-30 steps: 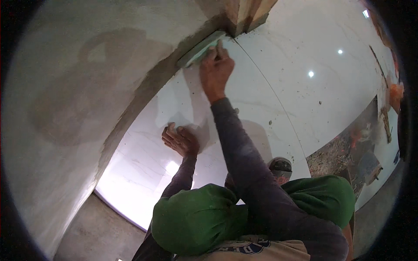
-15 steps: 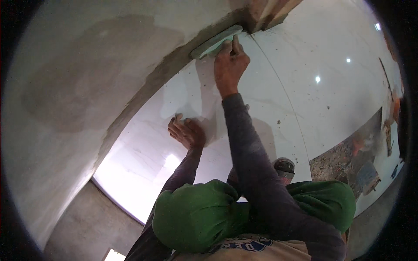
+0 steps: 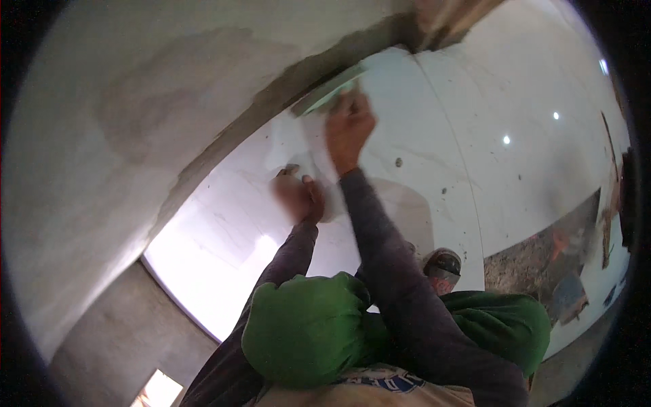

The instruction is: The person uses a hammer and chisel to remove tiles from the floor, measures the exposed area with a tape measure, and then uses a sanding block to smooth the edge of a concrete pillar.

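My right hand (image 3: 349,129) is at the foot of the wall, fingers bent and closed at a long, narrow, pale greenish strip (image 3: 328,96). The strip lies along the line where wall and floor meet; its exact kind does not show, and motion smears it. Closer to me and to the left, my left hand (image 3: 298,195) hovers over or rests on the shiny white tiled floor (image 3: 386,224). It is blurred, its fingers seem curled, and whatever might be in them cannot be made out.
A rough grey wall (image 3: 169,95) with a damp-looking patch rises at the left. A brown post (image 3: 444,24) stands at the far corner. Small crumbs (image 3: 399,163) dot the tiles. At the right lies a bare rubble patch (image 3: 525,261) with a flat grey piece (image 3: 568,295). My shoe (image 3: 443,266) is nearby.
My right hand and the strip have shifted slightly toward me along the wall's foot. My left hand has moved a little and turned, now smeared. The view has tilted slightly.
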### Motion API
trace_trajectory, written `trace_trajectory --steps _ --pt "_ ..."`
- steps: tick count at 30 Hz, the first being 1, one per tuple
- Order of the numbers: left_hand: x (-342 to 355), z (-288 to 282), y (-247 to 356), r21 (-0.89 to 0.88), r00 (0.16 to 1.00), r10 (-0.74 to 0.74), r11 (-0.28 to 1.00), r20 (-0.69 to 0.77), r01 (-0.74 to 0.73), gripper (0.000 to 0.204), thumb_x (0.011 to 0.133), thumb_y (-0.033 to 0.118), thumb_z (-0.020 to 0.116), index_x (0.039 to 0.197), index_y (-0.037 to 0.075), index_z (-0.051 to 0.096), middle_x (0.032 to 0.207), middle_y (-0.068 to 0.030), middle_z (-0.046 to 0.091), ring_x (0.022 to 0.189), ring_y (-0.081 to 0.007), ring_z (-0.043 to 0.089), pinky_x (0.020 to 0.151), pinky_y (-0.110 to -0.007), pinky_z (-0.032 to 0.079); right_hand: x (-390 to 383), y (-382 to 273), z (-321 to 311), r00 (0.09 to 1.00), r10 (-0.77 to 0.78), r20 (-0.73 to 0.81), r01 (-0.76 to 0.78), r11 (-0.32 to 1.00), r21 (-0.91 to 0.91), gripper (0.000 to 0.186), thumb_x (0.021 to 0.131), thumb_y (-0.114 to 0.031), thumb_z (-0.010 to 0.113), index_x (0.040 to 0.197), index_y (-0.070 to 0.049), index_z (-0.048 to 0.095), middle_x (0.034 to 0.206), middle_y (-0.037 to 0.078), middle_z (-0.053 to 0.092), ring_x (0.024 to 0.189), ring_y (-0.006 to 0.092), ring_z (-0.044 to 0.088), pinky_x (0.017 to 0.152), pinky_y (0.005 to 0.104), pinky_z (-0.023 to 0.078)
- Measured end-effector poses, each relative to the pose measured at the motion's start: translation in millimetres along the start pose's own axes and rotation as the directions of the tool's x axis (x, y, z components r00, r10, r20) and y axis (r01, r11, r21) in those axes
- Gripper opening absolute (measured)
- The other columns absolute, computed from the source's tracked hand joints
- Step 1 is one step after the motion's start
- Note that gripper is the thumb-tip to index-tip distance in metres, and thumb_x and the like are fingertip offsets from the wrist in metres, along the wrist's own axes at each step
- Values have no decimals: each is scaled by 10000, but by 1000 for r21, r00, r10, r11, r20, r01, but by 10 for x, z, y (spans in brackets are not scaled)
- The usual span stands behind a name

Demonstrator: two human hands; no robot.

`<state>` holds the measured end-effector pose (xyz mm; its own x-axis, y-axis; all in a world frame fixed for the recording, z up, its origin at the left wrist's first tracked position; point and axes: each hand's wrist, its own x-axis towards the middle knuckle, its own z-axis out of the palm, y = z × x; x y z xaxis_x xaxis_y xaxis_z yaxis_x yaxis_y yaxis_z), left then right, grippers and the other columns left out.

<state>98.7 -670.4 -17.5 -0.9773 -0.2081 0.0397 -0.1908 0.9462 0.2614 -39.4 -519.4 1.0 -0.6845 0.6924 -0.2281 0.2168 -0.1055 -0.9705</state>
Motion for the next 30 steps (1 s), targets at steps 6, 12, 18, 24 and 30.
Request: trace_trajectory --steps 6,12,18,24,30 --pt "-525 -376 -1573 167 841 -481 834 -248 526 841 989 765 352 1536 129 406 1456 -188 435 1282 -424 470 1081 -602 358 340 -66 238 1000 -31 7 28 971 236 380 1040 -183 549 1144 168 652 783 136 630 705 157 585 628 337 486" --pt "-572 -234 -1364 161 828 -521 816 -209 555 843 969 781 352 1530 155 422 1443 -185 433 1282 -409 459 1034 -611 380 -1041 371 879 989 -134 60 120 974 192 291 980 -133 554 1159 78 645 974 285 665 842 441 646 757 492 517" --pt "-655 -220 -2248 257 773 -546 736 -323 627 912 953 795 383 1548 104 404 1482 -160 438 1318 -421 448 1035 -618 393 -1630 -170 735 946 53 320 -121 973 196 305 990 -64 587 1247 70 682 919 179 672 787 211 673 713 344 539" --pt "-599 -152 -1605 268 815 -512 773 -270 575 739 1026 669 372 1547 146 396 1475 -162 414 1301 -398 448 1035 -586 384 -125 -81 -343 999 -49 17 49 998 -37 340 1029 -107 602 1316 63 667 911 110 690 791 129 625 716 287 519" --pt "-392 -303 -1760 277 840 -494 794 -225 542 517 1036 451 474 1434 124 516 1406 -171 492 1284 -374 462 1035 -564 398 -51 -423 -783 875 237 422 -387 867 315 385 1050 -190 612 1337 64 652 1082 53 737 868 140 665 777 310 570"
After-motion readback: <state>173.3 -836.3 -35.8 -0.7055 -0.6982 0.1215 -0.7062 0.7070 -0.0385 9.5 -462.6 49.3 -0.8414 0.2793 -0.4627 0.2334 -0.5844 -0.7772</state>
